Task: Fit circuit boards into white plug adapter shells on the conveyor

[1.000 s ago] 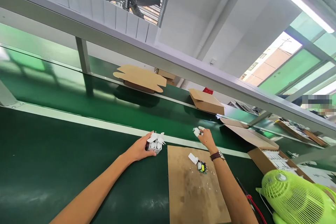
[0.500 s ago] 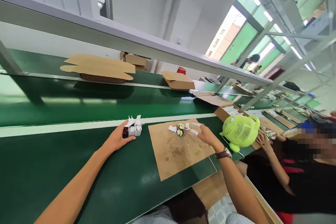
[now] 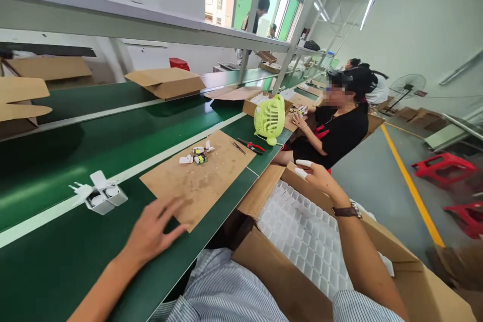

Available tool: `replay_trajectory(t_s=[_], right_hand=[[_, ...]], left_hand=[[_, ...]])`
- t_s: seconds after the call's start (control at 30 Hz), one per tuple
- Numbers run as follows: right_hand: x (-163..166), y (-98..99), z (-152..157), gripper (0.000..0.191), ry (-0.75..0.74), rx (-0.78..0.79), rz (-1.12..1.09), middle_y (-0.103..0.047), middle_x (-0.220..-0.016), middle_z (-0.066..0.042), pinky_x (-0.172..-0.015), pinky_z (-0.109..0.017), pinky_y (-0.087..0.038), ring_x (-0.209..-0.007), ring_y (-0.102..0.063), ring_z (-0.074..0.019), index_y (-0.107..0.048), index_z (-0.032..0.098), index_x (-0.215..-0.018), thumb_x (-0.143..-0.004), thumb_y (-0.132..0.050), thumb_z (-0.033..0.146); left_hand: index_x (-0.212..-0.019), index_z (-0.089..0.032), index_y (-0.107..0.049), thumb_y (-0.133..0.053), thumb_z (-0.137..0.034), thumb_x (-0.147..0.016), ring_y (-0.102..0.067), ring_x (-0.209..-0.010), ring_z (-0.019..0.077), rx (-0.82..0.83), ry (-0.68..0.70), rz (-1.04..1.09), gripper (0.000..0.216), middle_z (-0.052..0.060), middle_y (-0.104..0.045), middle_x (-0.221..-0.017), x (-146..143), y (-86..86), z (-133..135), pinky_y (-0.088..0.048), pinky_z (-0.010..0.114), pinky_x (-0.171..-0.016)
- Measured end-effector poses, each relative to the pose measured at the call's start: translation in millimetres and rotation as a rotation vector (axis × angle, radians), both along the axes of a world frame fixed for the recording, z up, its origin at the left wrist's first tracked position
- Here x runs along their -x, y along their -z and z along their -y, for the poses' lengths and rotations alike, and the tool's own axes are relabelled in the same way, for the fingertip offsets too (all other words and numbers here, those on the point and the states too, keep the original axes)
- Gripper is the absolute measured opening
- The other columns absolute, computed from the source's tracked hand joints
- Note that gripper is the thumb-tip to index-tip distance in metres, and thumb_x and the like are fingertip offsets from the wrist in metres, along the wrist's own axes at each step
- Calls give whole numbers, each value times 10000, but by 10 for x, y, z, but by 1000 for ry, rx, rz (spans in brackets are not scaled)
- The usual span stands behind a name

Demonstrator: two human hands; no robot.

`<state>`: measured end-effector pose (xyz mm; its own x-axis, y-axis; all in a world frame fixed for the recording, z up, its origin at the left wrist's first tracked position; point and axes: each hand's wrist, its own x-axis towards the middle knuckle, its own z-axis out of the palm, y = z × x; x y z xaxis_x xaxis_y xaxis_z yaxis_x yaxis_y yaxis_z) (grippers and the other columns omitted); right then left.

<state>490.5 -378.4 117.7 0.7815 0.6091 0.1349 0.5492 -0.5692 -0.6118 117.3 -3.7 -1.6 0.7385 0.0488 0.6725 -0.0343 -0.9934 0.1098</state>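
My left hand hovers open over the green belt, fingers spread near the corner of a brown cardboard mat. The small white boxed parts it held lie on the belt to its left, apart from it. My right hand, with white finger cots on two fingertips and a wristwatch, is open and empty above an open carton holding a white grid tray. Small white and yellow components rest on the mat.
A lime green desk fan and red-handled cutters sit farther along the belt. Open cardboard boxes stand on the far side. A seated person in black works at the neighbouring place. Red stools stand on the floor at right.
My head turned right. My left hand let go of the white boxed parts and drew back. My right hand left the mat and moved over the carton at my lap.
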Motion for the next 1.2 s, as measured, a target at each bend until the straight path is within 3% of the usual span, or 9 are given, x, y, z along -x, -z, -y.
replay_trajectory(t_s=[0.1, 0.2, 0.4, 0.53, 0.63, 0.7, 0.83, 0.97, 1.2], right_hand=[[67, 80, 77, 441, 15, -61, -99, -789, -1135, -109, -882, -400, -638, -1004, -763, -283, -696, 210, -1303, -875, -696, 317], [72, 195, -190, 461, -64, -107, -134, -773, -1180, -110, -898, -406, -634, -1032, -756, -279, -674, 215, -1326, -904, -678, 399], [242, 368, -1553, 523, -433, -60, 9, -720, -1291, -124, -958, -468, -596, -1063, -731, -291, -613, 214, -1398, -915, -666, 407], [508, 434, -2545, 650, -674, 28, 143, -614, -1454, -127, -1103, -460, -496, -1308, -605, -305, -512, 220, -1486, -885, -712, 364], [620, 480, -3088, 689, -704, 96, 208, -559, -1501, -164, -1174, -469, -410, -1427, -480, -334, -553, 178, -1432, -796, -794, 291], [649, 515, -3323, 646, -681, 133, 218, -561, -1488, -193, -1153, -475, -420, -1418, -476, -369, -613, 155, -1346, -743, -827, 243], [713, 598, -3509, 433, -628, 205, 248, -639, -1380, -177, -1063, -471, -464, -1289, -569, -368, -659, 166, -1225, -799, -735, 161], [880, 654, -3481, 366, -615, 233, 286, -679, -1309, -158, -1017, -468, -481, -1220, -594, -361, -660, 164, -1207, -841, -672, 163], [1403, 649, -3343, 394, -834, 132, 344, -722, -1267, -108, -1004, -393, -517, -1146, -655, -346, -718, 191, -1195, -801, -731, 217]], left_hand=[[-1376, -234, -607, -638, -564, -941, -620, -1265, 314, -15, 70, -167, 546, 110, -678, -1370, -105, 99, 193, -514, 437, -1007], [-1351, -246, -637, -624, -501, -966, -613, -1287, 304, 5, 13, -221, 462, 86, -693, -1365, -56, 146, 187, -504, 447, -1013], [-1341, -243, -662, -582, -311, -979, -597, -1329, 274, 30, -48, -233, 377, 65, -677, -1394, 5, 129, 227, -493, 449, -1067], [-1337, -259, -663, -498, -208, -1006, -603, -1338, 240, 20, -84, -237, 373, 47, -685, -1384, -10, 165, 256, -505, 444, -1078], [-1346, -225, -654, -557, -380, -1015, -603, -1343, 272, -10, -90, -248, 378, 72, -671, -1400, -2, 220, 254, -526, 472, -1085], [-1342, -200, -657, -615, -522, -968, -598, -1347, 309, -12, -98, -235, 495, 101, -665, -1403, 6, 255, 254, -538, 496, -1090], [-1419, -210, -599, -611, -516, -970, -573, -1376, 317, 34, -140, -233, 543, 117, -645, -1426, 13, 286, 259, -537, 500, -1119], [-1504, -226, -511, -585, -517, -982, -548, -1398, 320, 84, -132, -277, 602, 112, -603, -1475, 12, 278, 247, -534, 503, -1134], [-1498, -241, -517, -599, -522, -975, -575, -1372, 324, 82, -137, -266, 599, 98, -614, -1466, 11, 321, 201, -552, 495, -1113]])
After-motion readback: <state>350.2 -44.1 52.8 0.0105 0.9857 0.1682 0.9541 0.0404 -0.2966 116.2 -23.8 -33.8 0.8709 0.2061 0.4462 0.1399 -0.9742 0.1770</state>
